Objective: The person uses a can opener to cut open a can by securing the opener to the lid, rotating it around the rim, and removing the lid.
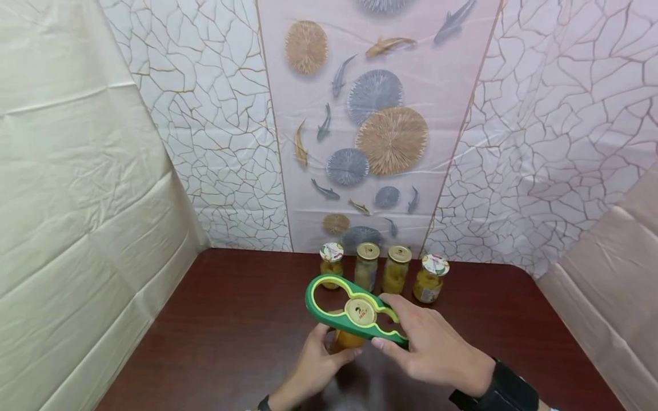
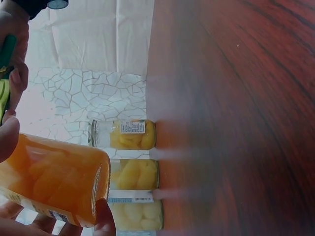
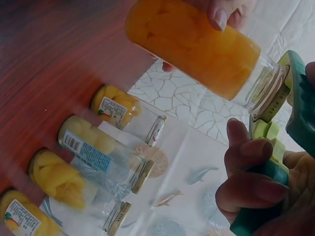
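A glass jar of orange fruit point(image 3: 192, 46) is lifted above the table, tilted, in my left hand point(image 1: 321, 359), whose fingers wrap its body. My right hand point(image 1: 437, 342) grips the end of a green jar opener point(image 1: 329, 318) with light-green inner edges. One of the opener's round openings sits around the jar's gold lid point(image 1: 361, 311). In the right wrist view the opener meets the lid at the jar's neck. Seen from the left wrist, the jar point(image 2: 54, 177) fills the lower left, its lid end hidden by the thumb.
Several closed fruit jars stand in a row at the table's back: one with a patterned lid point(image 1: 331, 252), two gold-lidded jars point(image 1: 366, 271) point(image 1: 396, 277), and another patterned-lid jar point(image 1: 429, 282) on the right. A dark red wooden table point(image 1: 231, 319) meets cloth-covered walls point(image 1: 231, 142) behind.
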{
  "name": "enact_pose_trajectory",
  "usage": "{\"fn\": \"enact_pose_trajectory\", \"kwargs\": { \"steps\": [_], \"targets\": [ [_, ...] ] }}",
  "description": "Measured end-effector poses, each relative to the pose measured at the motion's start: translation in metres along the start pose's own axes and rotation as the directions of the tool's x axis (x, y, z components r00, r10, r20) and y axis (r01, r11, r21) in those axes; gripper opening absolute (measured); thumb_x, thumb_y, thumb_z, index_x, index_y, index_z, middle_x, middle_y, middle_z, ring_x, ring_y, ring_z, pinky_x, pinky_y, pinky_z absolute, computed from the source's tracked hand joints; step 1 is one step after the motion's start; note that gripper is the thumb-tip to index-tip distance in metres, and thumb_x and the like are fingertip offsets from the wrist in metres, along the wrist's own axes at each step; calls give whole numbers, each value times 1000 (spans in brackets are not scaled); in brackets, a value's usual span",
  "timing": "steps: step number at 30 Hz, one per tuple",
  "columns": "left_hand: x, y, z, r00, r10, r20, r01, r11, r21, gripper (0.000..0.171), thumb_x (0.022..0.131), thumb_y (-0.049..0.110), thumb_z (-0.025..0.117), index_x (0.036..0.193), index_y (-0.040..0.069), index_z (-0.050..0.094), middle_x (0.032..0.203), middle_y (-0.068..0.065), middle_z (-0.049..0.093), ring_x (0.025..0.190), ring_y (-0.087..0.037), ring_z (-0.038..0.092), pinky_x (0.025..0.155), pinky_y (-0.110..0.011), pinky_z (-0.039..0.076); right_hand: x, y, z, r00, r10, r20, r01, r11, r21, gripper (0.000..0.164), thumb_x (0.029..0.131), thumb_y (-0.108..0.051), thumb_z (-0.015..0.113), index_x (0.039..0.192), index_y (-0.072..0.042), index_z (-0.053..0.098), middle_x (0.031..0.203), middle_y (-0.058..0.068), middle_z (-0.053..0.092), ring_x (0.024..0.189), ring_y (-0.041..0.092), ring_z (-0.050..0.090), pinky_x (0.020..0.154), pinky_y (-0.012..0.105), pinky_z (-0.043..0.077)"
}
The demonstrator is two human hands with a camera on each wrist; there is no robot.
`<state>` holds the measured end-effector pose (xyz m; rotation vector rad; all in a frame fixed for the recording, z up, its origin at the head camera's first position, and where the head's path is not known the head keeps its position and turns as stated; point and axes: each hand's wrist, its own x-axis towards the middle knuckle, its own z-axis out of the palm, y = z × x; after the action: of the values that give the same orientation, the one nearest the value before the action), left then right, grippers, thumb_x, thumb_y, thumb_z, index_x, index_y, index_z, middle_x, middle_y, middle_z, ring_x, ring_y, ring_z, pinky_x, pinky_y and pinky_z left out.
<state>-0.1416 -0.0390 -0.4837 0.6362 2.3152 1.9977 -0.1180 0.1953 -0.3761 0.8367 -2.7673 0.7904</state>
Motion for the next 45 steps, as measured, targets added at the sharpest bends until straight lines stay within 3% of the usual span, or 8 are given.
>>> {"fn": "enact_pose_trajectory", "kwargs": {
  "steps": [7,12,17,22,25,30,36,45],
  "targets": [
    [-2,-2,-1,1000,-4,14,4,1000,-3,62,84,16,86,137,32,59,135,5,65,123,-19,59,98,-43,52,-1,2,3,999,4,36,-5,1000,12,63,92,-58,68,141,-25,48,112,-17,61,81,-3,59,66,26,52],
    [-2,-2,-1,1000,9,16,-9,1000,7,63,84,14,86,139,27,58,138,2,63,125,-20,58,98,-44,53,0,3,4,998,-1,64,3,999,-35,67,86,-31,83,141,-18,47,109,-14,62,80,-1,59,64,25,52],
    [-1,-2,-1,999,24,24,-26,999,47,62,85,21,86,140,26,58,140,-2,62,121,-21,61,92,-37,55,2,5,4,997,5,71,4,993,-119,68,77,-6,78,137,-9,48,99,-5,67,70,0,56,57,24,47],
    [1,-4,-8,991,-2,132,4,1000,-13,60,91,28,79,145,31,52,142,-4,59,119,-23,62,85,-33,58,4,8,3,997,-23,72,33,989,-141,59,70,0,73,123,-14,50,77,-13,57,60,1,49,51,23,42],
    [2,-5,-16,970,-13,241,29,998,-63,59,95,27,75,147,33,49,140,-5,58,116,-22,63,81,-31,59,5,10,1,994,-25,102,39,991,-131,55,69,1,72,116,-17,49,67,-14,49,54,1,43,48,22,38],
    [8,-7,-28,905,59,422,-9,993,-118,58,101,21,68,153,29,43,144,-6,57,120,-20,61,88,-34,58,8,15,-4,988,-32,151,48,994,-102,56,71,-1,74,117,-19,49,64,-15,46,51,2,41,47,22,36],
    [11,-15,-33,843,120,524,-42,987,-157,51,104,18,61,153,23,45,155,-5,48,128,-19,55,99,-34,51,9,19,-4,978,-67,198,80,995,-55,58,71,0,75,119,-22,49,66,-14,48,52,1,42,49,22,39],
    [11,-15,-33,837,113,536,-32,987,-159,51,104,20,62,153,24,45,153,-5,49,118,-15,58,93,-31,51,10,23,-3,975,-93,202,103,994,-38,62,72,0,74,122,-23,48,69,-15,51,52,1,46,49,21,41]
  ]
}}
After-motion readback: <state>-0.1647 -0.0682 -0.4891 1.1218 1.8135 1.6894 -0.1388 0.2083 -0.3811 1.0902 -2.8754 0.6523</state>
